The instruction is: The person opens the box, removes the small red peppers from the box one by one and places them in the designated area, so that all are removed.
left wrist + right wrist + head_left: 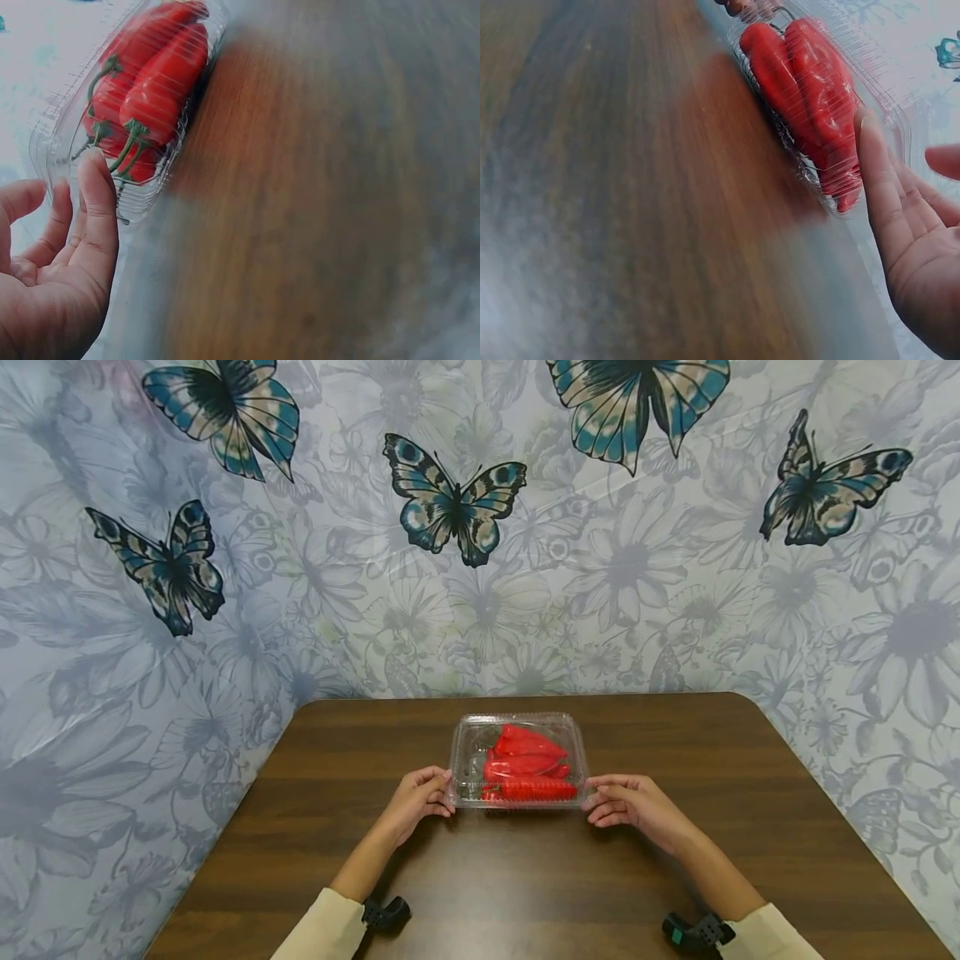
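A clear plastic clamshell box (465, 743) with a ridged rim sits on the wooden table between the two hands. Several red peppers (521, 766) with green stems lie inside it, stems toward the left end. My left hand (422, 795) has its fingertips at the box's left end; in the left wrist view its fingers (97, 217) are fairly straight, with the thumb apart from them. At the right end, my right hand (626, 802) rests extended fingers (881, 172) against the plastic wall, its thumb also standing apart. Neither hand curls around the box.
The brown wooden table (360, 727) has rounded far corners and ends at a wall covering (487, 635) printed with flowers and butterflies. Each wrist wears a black band (386, 913), just beyond a pale sleeve (326, 927).
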A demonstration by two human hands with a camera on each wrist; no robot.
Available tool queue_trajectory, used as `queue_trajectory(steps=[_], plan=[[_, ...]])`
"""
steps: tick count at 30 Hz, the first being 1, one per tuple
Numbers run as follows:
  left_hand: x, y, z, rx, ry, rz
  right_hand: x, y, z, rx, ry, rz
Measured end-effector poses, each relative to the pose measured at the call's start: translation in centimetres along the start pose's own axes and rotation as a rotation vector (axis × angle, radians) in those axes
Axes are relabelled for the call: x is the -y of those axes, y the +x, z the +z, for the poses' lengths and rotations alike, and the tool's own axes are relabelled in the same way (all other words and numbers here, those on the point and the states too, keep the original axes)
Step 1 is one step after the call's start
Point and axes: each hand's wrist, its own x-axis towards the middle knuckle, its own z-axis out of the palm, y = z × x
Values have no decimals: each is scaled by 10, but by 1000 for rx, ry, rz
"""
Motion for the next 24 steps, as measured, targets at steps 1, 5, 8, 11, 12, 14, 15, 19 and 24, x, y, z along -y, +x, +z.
queue_trajectory(steps=[1,5,8,11,12,14,15,19,24], plan=[[0,1,0,-1,-5,0,0,0,-1,14,14,1],[1,2,-1,-2,-30,-4,-2,0,-2,56,58,23],[2,3,-1,1,-45,-7,-3,0,-2,85,76,50],[3,3,0,2,-61,-9,-4,0,-3,123,110,56],[3,3,0,1,-66,-9,-4,-1,-4,140,128,49],[3,3,0,1,-73,-7,-6,-1,-6,173,163,27],[3,3,0,0,-74,-6,-6,-1,-6,190,179,18],[3,3,0,1,-72,-6,-9,-1,-9,219,206,9],[4,3,0,1,-77,-13,-12,1,-10,194,179,27]])
